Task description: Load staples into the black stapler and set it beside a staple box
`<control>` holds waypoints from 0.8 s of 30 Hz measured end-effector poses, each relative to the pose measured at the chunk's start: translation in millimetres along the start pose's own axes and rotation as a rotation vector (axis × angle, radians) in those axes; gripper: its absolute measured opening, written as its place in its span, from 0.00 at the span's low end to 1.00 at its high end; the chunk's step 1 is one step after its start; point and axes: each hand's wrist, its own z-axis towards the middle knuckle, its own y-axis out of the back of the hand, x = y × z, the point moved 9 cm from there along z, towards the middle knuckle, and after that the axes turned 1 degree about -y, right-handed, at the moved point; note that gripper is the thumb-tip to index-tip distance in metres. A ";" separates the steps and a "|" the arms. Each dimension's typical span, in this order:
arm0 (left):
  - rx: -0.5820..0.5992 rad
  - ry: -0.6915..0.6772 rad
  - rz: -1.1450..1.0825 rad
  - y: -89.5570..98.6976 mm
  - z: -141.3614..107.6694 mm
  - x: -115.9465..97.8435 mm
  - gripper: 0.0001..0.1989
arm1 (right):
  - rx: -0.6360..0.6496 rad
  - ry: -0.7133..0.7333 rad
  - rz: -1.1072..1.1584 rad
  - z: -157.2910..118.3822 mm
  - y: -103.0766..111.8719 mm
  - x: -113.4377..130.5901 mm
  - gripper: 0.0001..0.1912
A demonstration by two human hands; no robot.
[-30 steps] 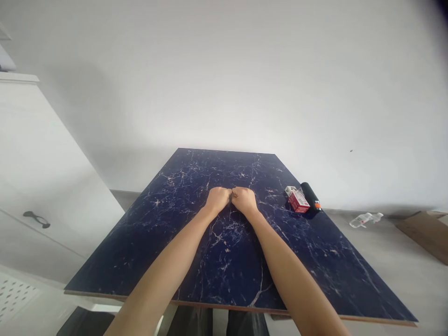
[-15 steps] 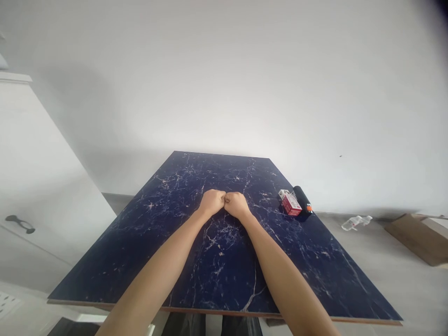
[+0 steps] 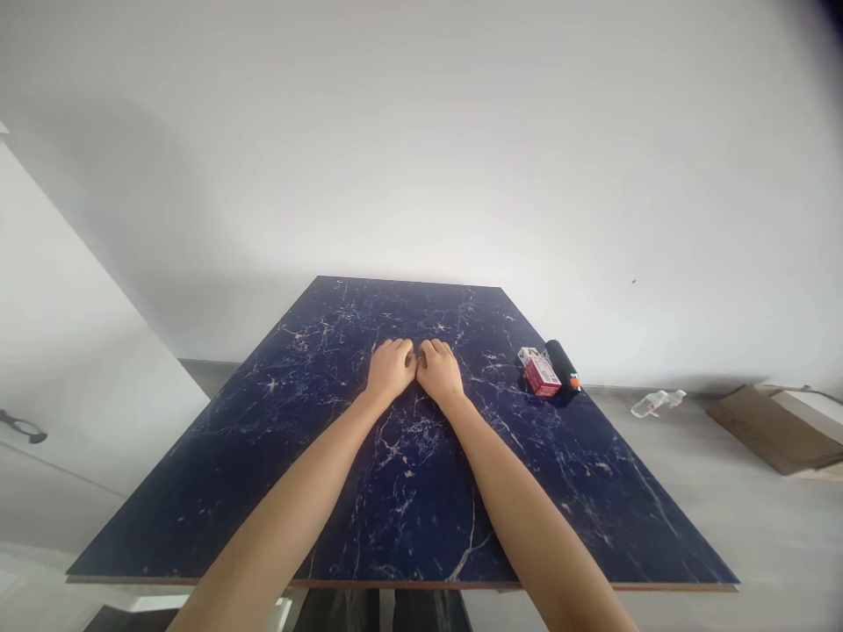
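Observation:
Both forearms reach over a dark blue marbled table point(image 3: 408, 491). My left hand point(image 3: 391, 367) lies near the middle of the tabletop with its fingers curled in. Close beside it on the right is my right hand point(image 3: 439, 367), curled in the same way, the thumb sides facing each other. The fingertips are tucked under, so whatever either hand may hold is hidden. To the right, near the table's edge, sit a red and white box point(image 3: 543, 376) and a black cylinder point(image 3: 561, 364) with an orange spot at its near end.
A white cabinet point(image 3: 59, 351) with a dark handle stands at the left. Behind the table rises a pale wall point(image 3: 421, 140). On the floor at the right lie clear plastic bottles point(image 3: 655, 403) and an open cardboard box point(image 3: 770, 430).
My hands have moved slightly apart, from fists pressed together to loosely curled hands with knuckles raised. The whole view has shifted a little.

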 end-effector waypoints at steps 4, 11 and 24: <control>-0.147 -0.028 -0.036 13.7 -1.0 -0.6 0.21 | -0.153 0.041 0.034 -1.7 14.7 3.4 0.21; -0.093 -0.049 -0.030 0.9 2.6 1.6 0.24 | -0.239 -0.062 0.044 -3.1 22.6 -10.5 0.25; 0.109 -0.199 -0.074 -19.8 5.1 -12.9 0.14 | -0.425 0.170 0.146 -9.9 49.1 -1.4 0.11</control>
